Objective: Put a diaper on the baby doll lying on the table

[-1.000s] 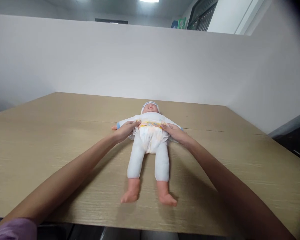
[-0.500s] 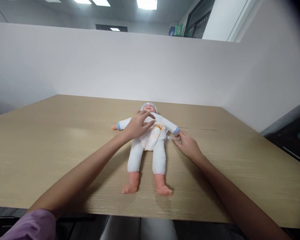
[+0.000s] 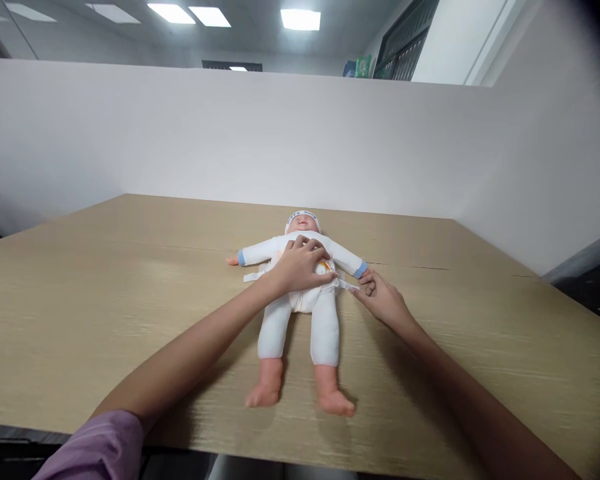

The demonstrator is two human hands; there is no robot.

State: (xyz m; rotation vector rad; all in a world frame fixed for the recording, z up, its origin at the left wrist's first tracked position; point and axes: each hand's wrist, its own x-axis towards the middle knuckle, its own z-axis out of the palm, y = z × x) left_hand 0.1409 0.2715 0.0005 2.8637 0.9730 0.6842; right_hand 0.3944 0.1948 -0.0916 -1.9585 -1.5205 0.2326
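Observation:
A baby doll (image 3: 324,327) in a white suit with blue cuffs and a printed white cap lies face up on the table, feet toward me. Around its hips is a white diaper (image 3: 303,303) with an orange print. My left hand (image 3: 303,265) rests on the diaper's front, fingers spread and bent, thumb out toward its right edge, covering much of the belly. Beside the doll's cuff on the right, my right hand (image 3: 380,297) pinches the end of a white diaper tab (image 3: 347,285), stretched out sideways. Another tab (image 3: 253,276) sticks out loose on the left.
The wooden table (image 3: 130,320) runs back to a white partition (image 3: 280,140). At the right edge stands a dark object (image 3: 593,280). My legs (image 3: 280,469) are under the front edge.
My left hand has come down onto the diaper's front and a little right. My right hand keeps hold of the tab. The left tab now shows. The view has shifted slightly.

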